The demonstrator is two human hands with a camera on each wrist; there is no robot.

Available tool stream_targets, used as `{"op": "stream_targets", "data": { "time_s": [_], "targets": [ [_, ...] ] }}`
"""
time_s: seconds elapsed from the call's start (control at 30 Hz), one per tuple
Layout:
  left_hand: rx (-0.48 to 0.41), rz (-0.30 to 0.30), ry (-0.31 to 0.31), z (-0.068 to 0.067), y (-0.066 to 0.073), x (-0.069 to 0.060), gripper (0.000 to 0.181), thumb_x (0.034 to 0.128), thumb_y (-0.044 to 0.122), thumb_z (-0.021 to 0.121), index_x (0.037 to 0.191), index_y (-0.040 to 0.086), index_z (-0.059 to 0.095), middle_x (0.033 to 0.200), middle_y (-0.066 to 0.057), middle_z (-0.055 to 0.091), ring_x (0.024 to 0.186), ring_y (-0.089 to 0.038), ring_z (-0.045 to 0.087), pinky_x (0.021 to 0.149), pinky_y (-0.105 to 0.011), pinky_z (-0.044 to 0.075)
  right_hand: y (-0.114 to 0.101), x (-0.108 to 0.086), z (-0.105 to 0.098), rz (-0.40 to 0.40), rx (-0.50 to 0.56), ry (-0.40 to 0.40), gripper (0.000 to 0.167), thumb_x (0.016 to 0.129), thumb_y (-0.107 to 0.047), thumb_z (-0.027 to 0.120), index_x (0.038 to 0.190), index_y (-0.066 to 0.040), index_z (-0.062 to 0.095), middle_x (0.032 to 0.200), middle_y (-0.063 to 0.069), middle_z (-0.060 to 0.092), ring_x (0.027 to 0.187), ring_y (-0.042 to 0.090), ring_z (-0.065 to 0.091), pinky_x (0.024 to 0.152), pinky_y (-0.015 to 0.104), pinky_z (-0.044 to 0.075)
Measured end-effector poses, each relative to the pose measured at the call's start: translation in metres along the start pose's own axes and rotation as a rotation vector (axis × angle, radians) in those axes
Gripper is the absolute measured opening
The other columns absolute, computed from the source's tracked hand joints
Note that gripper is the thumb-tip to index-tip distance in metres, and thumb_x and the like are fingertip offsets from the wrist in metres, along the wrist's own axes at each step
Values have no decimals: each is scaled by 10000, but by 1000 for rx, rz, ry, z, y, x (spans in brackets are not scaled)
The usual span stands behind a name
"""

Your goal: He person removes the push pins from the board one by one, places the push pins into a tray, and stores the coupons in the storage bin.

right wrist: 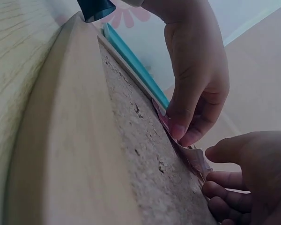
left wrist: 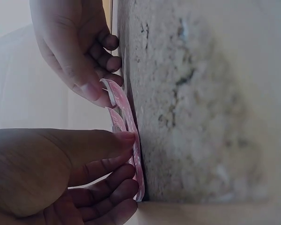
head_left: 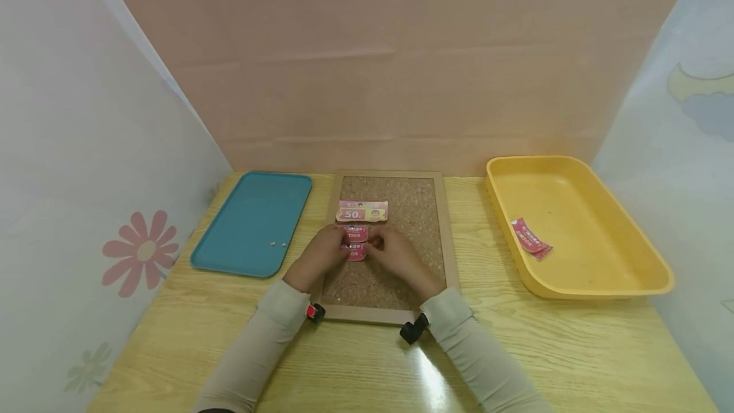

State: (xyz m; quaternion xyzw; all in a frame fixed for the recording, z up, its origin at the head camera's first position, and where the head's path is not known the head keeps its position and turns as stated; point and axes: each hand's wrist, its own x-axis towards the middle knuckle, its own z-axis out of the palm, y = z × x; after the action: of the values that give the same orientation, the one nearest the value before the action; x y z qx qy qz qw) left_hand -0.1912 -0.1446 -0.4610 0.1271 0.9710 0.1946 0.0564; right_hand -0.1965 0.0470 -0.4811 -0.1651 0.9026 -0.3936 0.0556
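Head view: a framed cork board (head_left: 367, 289) lies on the table (head_left: 573, 349). Below a larger coupon (head_left: 362, 211), an upper pink coupon (head_left: 357, 233) and a lower pink coupon (head_left: 358, 252) lie between the left hand (head_left: 328, 248) and the right hand (head_left: 397, 252). Two small shiny pins (head_left: 273, 244) rest on the teal tray (head_left: 241, 222); loose coupons (head_left: 529, 236) overlap in the yellow bin (head_left: 608, 253). The left hand hides both pink coupons' left ends.

Left wrist view: the left grip appears to pinch a pink coupon, thumb against bent fingers. The far end curls off the cork; in judgement, a slipping thumb could let the card spring up or skew. A metallic spot near the thumb is too indistinct to identify.

Right wrist view: right thumb and forefinger stand about the curled end; whether they pinch it cannot be told. An uneven pull there could crease or tear the card. The right hand is cut off at the frame edge.
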Motion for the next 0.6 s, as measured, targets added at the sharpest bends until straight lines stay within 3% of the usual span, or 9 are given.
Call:
{"op": "stream_targets", "data": {
  "time_s": [0.6],
  "targets": [
    [-24,-63,-77,-5,4,4,115,883,131,715,919,48,644,946,-72,575,818,-188,539,724,-351,479,5,4,8,-4,-16,34,140,893,-240,704,978,-129,713,841,-41,628,747,115,576,634,293,485]
  ]
}}
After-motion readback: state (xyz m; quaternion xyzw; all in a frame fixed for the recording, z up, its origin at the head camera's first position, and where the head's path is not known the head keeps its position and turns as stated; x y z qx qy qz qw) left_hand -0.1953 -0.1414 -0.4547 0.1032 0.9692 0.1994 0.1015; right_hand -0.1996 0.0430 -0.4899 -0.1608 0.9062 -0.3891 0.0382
